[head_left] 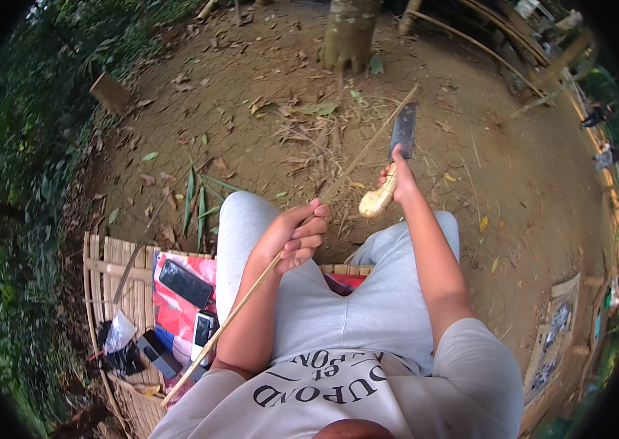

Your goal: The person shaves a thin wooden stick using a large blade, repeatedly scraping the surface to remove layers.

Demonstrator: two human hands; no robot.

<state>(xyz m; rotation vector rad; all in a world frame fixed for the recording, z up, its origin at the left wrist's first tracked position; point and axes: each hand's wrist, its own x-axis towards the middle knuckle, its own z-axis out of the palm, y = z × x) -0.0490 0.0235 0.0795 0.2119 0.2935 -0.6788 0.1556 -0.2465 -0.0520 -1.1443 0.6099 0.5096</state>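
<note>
Off-white short-sleeved T-shirt (426, 404) (bold black lettering (311, 394) arched across the chest), pale grey sweatpants (368, 322), hands (293, 235) bare.

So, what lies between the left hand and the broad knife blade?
In the head view, the thin wooden strip runs from the left hand toward the broad knife blade, above leaf-strewn soil.

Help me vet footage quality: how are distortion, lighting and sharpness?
Head view: fisheye curves the slatted tan bamboo platform near the rim; head view: soft daylight on brown dirt ground, shadowed green foliage; head view: flat grey metal knife blade clearly outlined.
</note>
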